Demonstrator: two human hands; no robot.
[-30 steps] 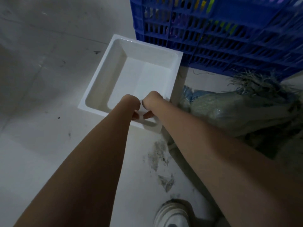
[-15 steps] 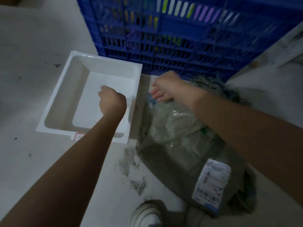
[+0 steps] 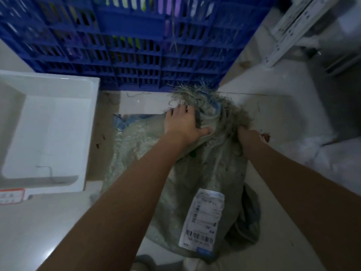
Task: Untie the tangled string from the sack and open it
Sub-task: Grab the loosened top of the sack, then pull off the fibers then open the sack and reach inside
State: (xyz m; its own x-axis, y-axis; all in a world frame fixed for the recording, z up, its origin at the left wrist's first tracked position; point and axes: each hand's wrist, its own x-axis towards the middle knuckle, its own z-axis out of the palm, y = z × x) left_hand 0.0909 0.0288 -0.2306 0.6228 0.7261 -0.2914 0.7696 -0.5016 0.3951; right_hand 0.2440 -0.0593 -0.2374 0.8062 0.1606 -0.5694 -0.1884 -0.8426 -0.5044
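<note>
On the floor (image 3: 136,103) before the blue crate (image 3: 136,45) | sack (image 3: 195,182) lies long axis near-to-far, frayed tied mouth pointing far | left hand (image 3: 183,124) clasps the neck, fingers (image 3: 180,112) curled over it | right hand (image 3: 247,135) in the tangled string (image 3: 214,106) — fingers hidden, cannot tell | step, likely: seeking the knot; next: pick out a loose end.

label (image 3: 202,220) on sack (image 3: 211,169) illegible, tray sticker (image 3: 11,195) illegible

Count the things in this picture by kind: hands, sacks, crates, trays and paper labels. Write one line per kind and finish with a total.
Hands: 2 (left hand, right hand)
Sacks: 1 (sack)
Crates: 1 (blue crate)
Trays: 1 (white tray)
Labels: 2 (sack label, red-edged label by the tray)
Total: 7
</note>
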